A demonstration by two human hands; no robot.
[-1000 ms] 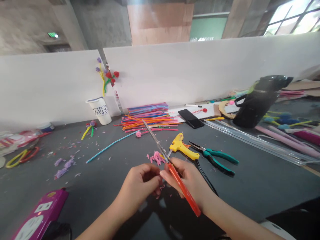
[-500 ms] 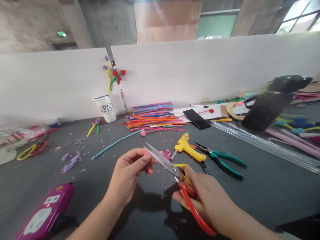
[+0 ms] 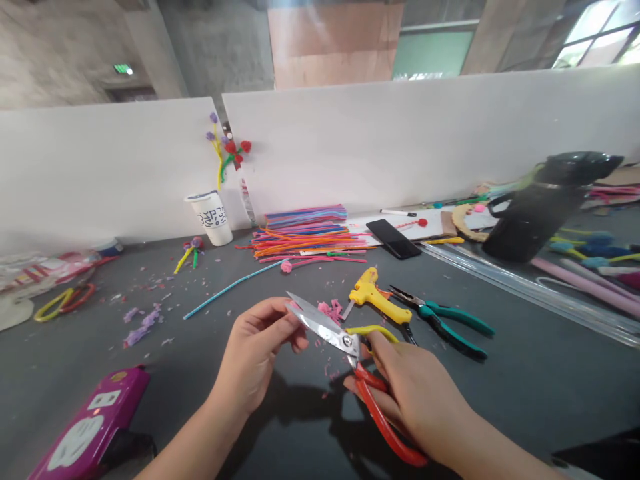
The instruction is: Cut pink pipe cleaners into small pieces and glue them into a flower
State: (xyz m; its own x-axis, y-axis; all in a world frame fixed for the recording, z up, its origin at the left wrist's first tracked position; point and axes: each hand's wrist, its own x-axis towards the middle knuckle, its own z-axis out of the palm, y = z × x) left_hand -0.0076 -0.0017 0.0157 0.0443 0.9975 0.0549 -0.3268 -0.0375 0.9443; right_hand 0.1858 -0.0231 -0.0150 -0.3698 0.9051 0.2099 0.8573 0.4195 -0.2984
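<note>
My left hand (image 3: 265, 340) pinches a small pink fuzzy piece (image 3: 294, 305), apparently pipe cleaner, mostly hidden by fingertips and blades. Wrapped around the scissors (image 3: 325, 328) is my right hand (image 3: 413, 383); one handle is red, the other yellow. The blades point up and left, lying against the pink piece at my left fingertips. Beyond them on the table is a little heap of pink fuzzy clippings (image 3: 331, 311). A yellow glue gun (image 3: 380, 300) rests just behind the scissors, beside long-nose pliers (image 3: 445, 319) with green handles.
A pile of coloured pipe cleaners (image 3: 305, 233) lies at the back, near a phone (image 3: 394, 238) and a paper cup (image 3: 213, 217). Purple clippings (image 3: 144, 325) and a magenta device (image 3: 95, 420) are left. At right stand a black jug (image 3: 540, 207) and clear plastic sticks (image 3: 530, 290).
The scissors have shifted slightly left, with their tips closer over my left fingertips. My left hand stays almost in place, still pinching the pink piece.
</note>
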